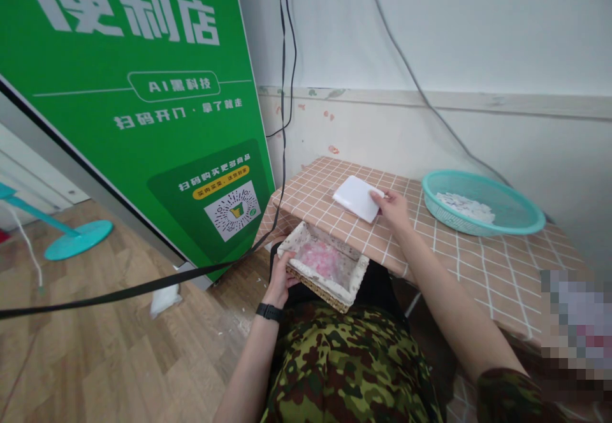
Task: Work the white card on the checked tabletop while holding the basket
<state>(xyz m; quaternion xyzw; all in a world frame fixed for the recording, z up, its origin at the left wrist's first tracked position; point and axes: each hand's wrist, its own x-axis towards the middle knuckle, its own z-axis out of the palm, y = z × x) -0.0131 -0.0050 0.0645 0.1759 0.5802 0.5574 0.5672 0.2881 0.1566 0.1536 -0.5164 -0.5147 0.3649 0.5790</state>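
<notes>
My left hand [280, 280] grips the near left edge of a small woven basket [354, 280] with a white fabric lining. The basket rests on my lap against the table's front edge and holds pink bits. My right hand [394, 209] reaches over the checked tablecloth [482, 264] and pinches the right corner of a flat white rectangular piece [356, 197] lying on the table. A black band sits on my left wrist.
A teal plastic sieve basket [482, 203] with white bits stands at the table's back right. A large green sign [143, 104] leans at the left. Black cables [283, 92] hang down the wall. A teal fan base [79, 239] stands on the wooden floor.
</notes>
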